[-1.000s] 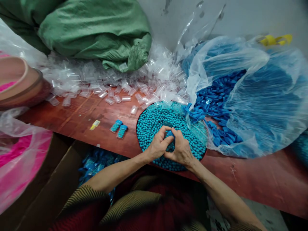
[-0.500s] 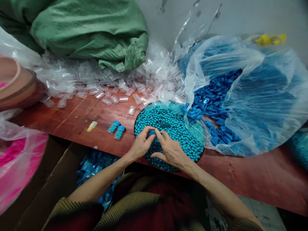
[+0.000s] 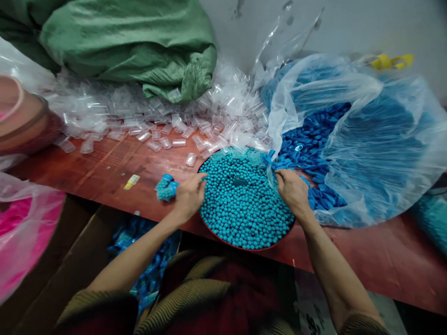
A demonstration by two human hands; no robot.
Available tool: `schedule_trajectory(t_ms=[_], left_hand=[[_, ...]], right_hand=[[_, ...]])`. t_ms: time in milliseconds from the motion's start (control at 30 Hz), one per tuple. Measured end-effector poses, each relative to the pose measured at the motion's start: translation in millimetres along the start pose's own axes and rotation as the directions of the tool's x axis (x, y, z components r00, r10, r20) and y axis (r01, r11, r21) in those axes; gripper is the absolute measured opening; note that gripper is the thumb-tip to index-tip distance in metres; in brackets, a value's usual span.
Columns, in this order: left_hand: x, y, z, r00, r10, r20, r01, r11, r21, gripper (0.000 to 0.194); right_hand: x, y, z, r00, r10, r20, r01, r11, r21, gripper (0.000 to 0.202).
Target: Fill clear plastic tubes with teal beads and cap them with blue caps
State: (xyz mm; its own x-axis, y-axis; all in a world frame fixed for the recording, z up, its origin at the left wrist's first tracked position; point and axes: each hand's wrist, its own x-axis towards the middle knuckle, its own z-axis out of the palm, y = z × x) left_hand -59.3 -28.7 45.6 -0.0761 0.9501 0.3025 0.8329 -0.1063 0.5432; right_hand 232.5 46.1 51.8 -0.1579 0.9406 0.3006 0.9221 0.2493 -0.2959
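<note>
A round tray of turquoise beads point(image 3: 244, 214) sits on the red-brown table point(image 3: 150, 163). My left hand point(image 3: 190, 195) is at the tray's left rim, beside small bead-filled containers with blue caps point(image 3: 165, 187); its fingers are curled, and whatever they may hold is hidden. Over the tray's right edge is my right hand point(image 3: 292, 188), fingers bent close to the blue caps point(image 3: 307, 144) spilling from a clear plastic bag point(image 3: 387, 144). What its fingertips touch is too small to tell.
Clear empty containers point(image 3: 167, 125) are heaped along the back, under a green sack point(image 3: 132, 46). A pink bowl point(image 3: 28, 121) stands at the left, above a bag of pink pieces point(image 3: 24, 223). Below the table edge lie filled containers point(image 3: 150, 270).
My hands have moved apart from above the beads, the left toward the filled containers and the right toward the blue caps. The blue piece between them no longer shows there.
</note>
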Motion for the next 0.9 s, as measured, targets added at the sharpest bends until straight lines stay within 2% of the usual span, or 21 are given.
schedule_trajectory(t_ms=[67,133,200,300,500,633,767,833,900], left_hand=[[11.3,23.5,21.1,0.992,0.06,0.111,-0.057,0.998,-0.025,0.028],[22.3,40.8,41.4,0.975,0.072,0.21,-0.071,0.997,-0.009,0.03],[30.9,49.8,58.5,0.948,0.064,0.311,-0.073,0.997,0.018,0.03],[38.1,51.2,74.0,0.938,0.008,0.346,-0.017,1.0,0.024,0.025],[45.0,42.7,77.9,0.933,0.004,0.36,0.107,0.952,-0.287,0.037],[42.2,37.5,75.7,0.918,-0.016,0.396,0.196,0.887,-0.419,0.036],[35.2,35.5,74.5,0.923,-0.078,0.378,0.225,0.904,-0.363,0.048],[34.0,35.4,75.1,0.927,-0.101,0.362,0.241,0.898,-0.367,0.056],[34.2,34.0,74.8,0.905,-0.134,0.403,0.315,0.848,-0.426,0.06]], right_hand=[[-1.2,-15.5,3.9,0.998,-0.054,0.035,0.054,0.998,-0.017,0.027],[-3.0,-35.4,11.4,0.979,-0.15,0.137,0.151,0.989,0.005,0.028],[-2.8,-52.7,20.8,0.937,-0.225,0.268,0.225,0.974,0.03,0.031],[2.9,-63.7,33.6,0.903,-0.249,0.349,0.241,0.968,0.066,0.029],[16.8,-45.0,45.6,0.889,-0.32,0.328,0.24,0.935,0.261,0.014],[17.1,-33.1,41.8,0.894,-0.31,0.323,0.208,0.926,0.314,0.022],[12.1,-42.7,32.9,0.875,-0.32,0.362,0.256,0.943,0.214,0.042],[10.6,-53.7,30.5,0.844,-0.325,0.427,0.298,0.946,0.13,0.038],[11.4,-60.9,29.6,0.821,-0.316,0.475,0.311,0.946,0.092,0.032]])
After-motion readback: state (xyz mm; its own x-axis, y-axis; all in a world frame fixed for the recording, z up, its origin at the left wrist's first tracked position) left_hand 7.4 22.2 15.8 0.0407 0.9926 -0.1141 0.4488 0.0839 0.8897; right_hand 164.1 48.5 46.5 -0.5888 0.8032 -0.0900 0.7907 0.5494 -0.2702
